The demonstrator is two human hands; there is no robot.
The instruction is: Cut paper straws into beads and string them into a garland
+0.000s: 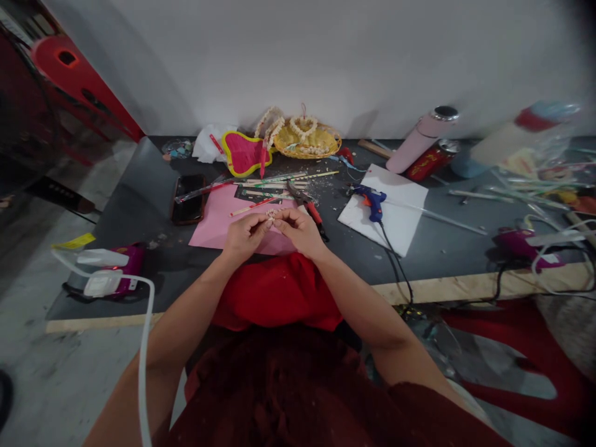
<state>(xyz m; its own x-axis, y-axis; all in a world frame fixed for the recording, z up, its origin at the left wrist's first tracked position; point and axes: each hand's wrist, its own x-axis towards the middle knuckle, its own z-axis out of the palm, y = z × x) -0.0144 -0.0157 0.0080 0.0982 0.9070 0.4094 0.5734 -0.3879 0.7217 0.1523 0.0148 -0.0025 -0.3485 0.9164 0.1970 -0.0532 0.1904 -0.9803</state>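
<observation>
My left hand and my right hand meet fingertip to fingertip above a pink sheet. Pinched between them is a small pale beaded piece, mostly hidden by the fingers. Pliers with red handles lie just beyond my right hand. Several thin pale sticks, some in printed red wrappers, lie past my fingertips. A wicker basket farther back carries a heart-shaped beaded loop. Beside it sits a yellow-rimmed pink tray.
To the right, a blue glue gun rests on a white board, its cord crossing the table edge. A pink flask and red can stand behind. A phone lies left, near a purple power strip with a white cable.
</observation>
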